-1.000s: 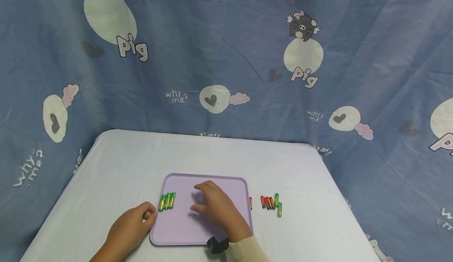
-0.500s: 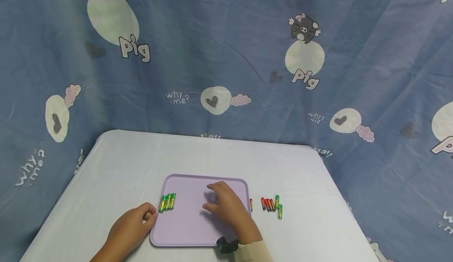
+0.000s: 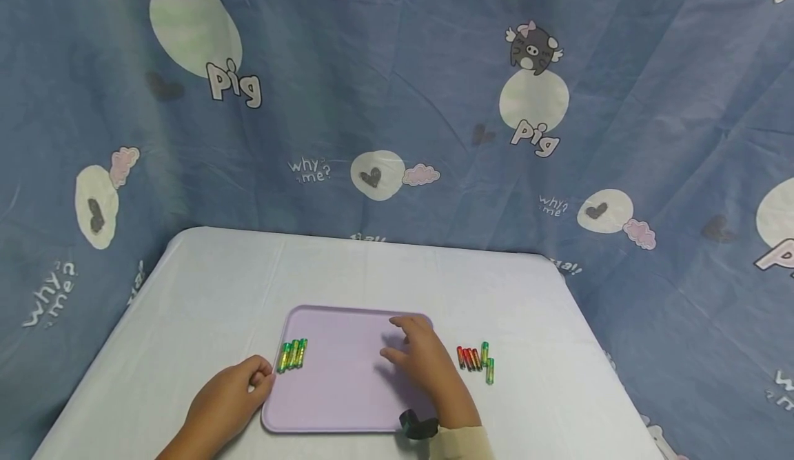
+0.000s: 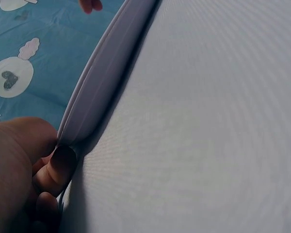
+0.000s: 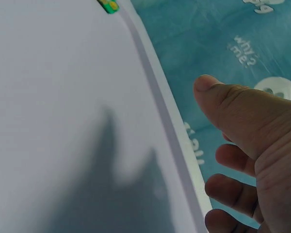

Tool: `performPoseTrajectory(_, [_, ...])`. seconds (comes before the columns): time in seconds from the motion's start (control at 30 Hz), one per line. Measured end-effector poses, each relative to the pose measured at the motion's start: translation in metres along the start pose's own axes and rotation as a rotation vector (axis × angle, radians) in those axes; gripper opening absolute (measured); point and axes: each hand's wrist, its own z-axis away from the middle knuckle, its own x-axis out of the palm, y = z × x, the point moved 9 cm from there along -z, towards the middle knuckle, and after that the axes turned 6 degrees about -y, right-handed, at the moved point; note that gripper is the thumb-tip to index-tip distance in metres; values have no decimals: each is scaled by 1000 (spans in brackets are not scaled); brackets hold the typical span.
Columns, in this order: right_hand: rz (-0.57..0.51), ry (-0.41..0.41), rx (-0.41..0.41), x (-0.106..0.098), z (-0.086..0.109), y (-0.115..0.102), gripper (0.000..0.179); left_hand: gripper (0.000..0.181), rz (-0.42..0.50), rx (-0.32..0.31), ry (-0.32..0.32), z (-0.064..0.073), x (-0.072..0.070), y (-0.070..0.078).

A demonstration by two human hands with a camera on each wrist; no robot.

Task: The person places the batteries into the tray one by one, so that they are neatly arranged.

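Observation:
A shallow lilac tray [image 3: 347, 405] lies on the white-covered table. My left hand [image 3: 228, 398] grips its left edge; in the left wrist view the thumb [image 4: 34, 136] and a curled finger [image 4: 58, 170] pinch the rim [image 4: 94, 92]. Several green batteries [image 3: 293, 355] stand side by side in a row at the tray's left. Over the right part of the tray hovers my right hand [image 3: 424, 360], fingers loosely bent and apart, holding nothing. To the right of the tray, on the cloth, lie several red batteries [image 3: 469, 358] and two green batteries [image 3: 487, 363].
White cloth [image 3: 546, 322] covers the table around the tray. Behind it hangs a blue curtain [image 3: 397, 101] with pig prints. A black band [image 3: 417, 425] sits at the right wrist, below a beige sleeve [image 3: 462, 444].
My right hand has moved rightward across the tray and now hides the lone red battery beside the tray's right edge. The left hand stays at the rim.

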Motion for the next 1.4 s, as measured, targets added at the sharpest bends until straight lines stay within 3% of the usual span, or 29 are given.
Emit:
performPoseTrajectory(0.37, [6,51,4,-14,11,16,58,11,2,0,-2,0,0,0])
performPoseTrajectory(0.83, [-2,105,109,-38,26,50,59,12,6,-7,-13,0,1,0])
performPoseTrajectory(1.03, [-21,87,161,-44,34,62,59,12,3,-17,-17,0,0,-1])
performPoseTrajectory(1.4, [-6,133,179,-54,46,80,57,13,-2,-33,-27,-3,2,-1])
